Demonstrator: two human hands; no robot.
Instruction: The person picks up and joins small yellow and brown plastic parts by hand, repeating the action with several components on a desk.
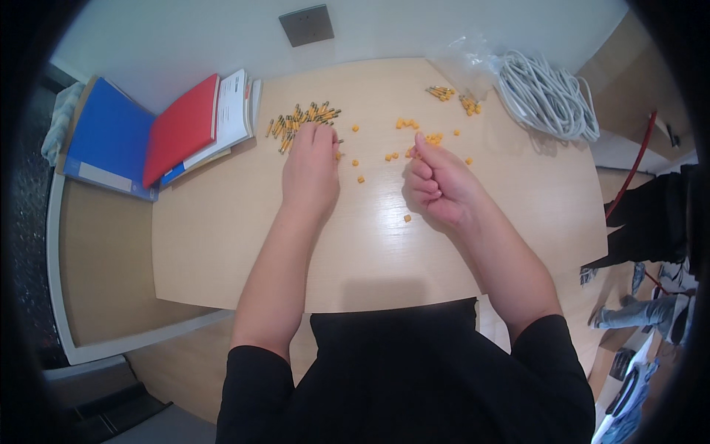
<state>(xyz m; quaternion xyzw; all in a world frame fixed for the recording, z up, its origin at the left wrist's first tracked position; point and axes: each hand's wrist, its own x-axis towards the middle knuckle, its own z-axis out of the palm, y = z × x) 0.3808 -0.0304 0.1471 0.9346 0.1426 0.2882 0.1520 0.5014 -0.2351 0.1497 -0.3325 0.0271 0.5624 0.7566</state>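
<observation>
"What does the desk look like?"
"The desk [370, 255] is pale wood, glossy enough to catch a patch of light, and its far edge meets a plain wall [384, 29] with a dark socket plate [307, 25]."
"And the things in work?"
"A pile of thin yellow-and-dark rods [296, 122] lies toward the far left. Small yellow pieces [407, 218] are scattered across the middle, most of them clustered beyond the right hand [441, 177]. Two smaller bunches of rods sit farther back on the right."
"The hands?"
"The left hand [312, 166] reaches to the near right side of the pile, its fingers bent down; I cannot tell what they hold. The right has its fingers curled in, the thumb against them, but whether something is pinched there I cannot tell."
"What's around them?"
"On the left, a blue folder [111, 140], a red folder [181, 129] and papers overlap. At the far right, a coil of grey cable [546, 96] lies beside a clear plastic bag [466, 63]."
"Past the desk?"
"A jeans-clad leg [629, 316] over the floor, right."
</observation>
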